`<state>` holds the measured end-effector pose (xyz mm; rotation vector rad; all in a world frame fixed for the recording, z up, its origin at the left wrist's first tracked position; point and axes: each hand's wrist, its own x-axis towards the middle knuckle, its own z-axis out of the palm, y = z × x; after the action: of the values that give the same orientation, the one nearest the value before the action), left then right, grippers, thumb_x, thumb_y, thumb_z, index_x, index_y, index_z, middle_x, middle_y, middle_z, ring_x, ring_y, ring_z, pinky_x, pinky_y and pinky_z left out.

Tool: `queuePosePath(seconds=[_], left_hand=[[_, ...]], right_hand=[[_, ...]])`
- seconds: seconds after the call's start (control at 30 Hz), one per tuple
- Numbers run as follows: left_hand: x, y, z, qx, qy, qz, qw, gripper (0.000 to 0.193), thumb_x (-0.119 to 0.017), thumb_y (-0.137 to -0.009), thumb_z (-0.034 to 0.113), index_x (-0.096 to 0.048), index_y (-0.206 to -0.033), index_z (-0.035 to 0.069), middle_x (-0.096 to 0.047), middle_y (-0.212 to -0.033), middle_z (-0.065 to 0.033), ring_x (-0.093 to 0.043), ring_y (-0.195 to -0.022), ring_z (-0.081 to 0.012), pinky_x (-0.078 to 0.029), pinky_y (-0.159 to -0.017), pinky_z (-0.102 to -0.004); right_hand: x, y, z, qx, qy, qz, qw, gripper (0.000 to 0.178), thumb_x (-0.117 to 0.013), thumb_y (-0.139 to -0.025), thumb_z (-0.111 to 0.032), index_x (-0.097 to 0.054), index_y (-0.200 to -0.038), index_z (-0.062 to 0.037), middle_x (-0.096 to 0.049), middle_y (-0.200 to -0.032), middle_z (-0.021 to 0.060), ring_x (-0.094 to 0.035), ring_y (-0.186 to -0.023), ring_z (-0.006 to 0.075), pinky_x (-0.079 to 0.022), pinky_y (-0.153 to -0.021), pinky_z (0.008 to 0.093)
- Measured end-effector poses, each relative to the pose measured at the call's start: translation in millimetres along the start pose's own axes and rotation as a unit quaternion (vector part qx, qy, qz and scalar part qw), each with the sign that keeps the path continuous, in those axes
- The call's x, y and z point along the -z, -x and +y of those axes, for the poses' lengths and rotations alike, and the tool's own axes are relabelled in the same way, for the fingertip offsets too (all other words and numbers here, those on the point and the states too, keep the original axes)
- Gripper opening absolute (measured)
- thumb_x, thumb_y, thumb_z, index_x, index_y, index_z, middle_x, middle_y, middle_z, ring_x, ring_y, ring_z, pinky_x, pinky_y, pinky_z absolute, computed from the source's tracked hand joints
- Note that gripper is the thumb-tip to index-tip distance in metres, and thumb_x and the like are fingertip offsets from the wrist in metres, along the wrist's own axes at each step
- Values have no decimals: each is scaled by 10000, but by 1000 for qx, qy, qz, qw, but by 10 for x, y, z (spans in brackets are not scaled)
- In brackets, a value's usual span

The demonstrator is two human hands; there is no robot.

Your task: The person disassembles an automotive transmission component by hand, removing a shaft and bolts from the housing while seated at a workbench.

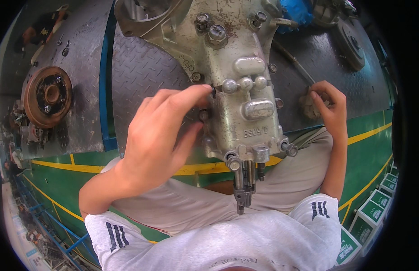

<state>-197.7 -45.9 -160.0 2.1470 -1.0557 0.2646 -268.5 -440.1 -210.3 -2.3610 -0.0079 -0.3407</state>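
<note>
A large grey cast-metal gearbox housing (241,104) stands in front of me, with bolts around its edge and a splined shaft (242,197) sticking out of its near end. My left hand (157,128) is at its left edge. The index fingertip meets a dark bolt (213,92); the thumb stays apart, beside a lower bolt (203,114). My right hand (331,101) is to the right of the housing, its fingers curled. By its fingertips are the end of a thin metal rod (296,64) and a crumpled grey-brown rag (310,107). What lies inside those fingers is hidden.
The housing is over a dark tread-plate table (146,81) with a blue edge. A rusty round drum (47,96) lies on the left, a dark disc (349,45) far right, beside a blue object (297,12). Green-white boxes (371,207) line the lower right.
</note>
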Motion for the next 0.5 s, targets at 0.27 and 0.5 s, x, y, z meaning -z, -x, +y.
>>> queuePosePath(seconds=[0.27,0.5], left_hand=[[101,-24,118,-21,-97,-60,993,461,-840,-691,-42,-698,-1125,24,-682,-827,-64,-619,-735,-213,-441,-674,-344],[69,-1,43,-39,-111,-45,992,398,-828,-692,-24,-715,-1068,42,-692,-853,-54,-620,-761,-241,-433,-686,-365]], right_hand=[[7,5,-11,-4,3,-7,1000,69,-695,-923,-32,-658,-950,20,-614,-816,32,-520,-696,80,-399,-623,239],[10,-8,-15,-4,-1,-7,1000,62,-693,-918,-23,-657,-945,20,-620,-830,30,-519,-703,82,-404,-626,244]])
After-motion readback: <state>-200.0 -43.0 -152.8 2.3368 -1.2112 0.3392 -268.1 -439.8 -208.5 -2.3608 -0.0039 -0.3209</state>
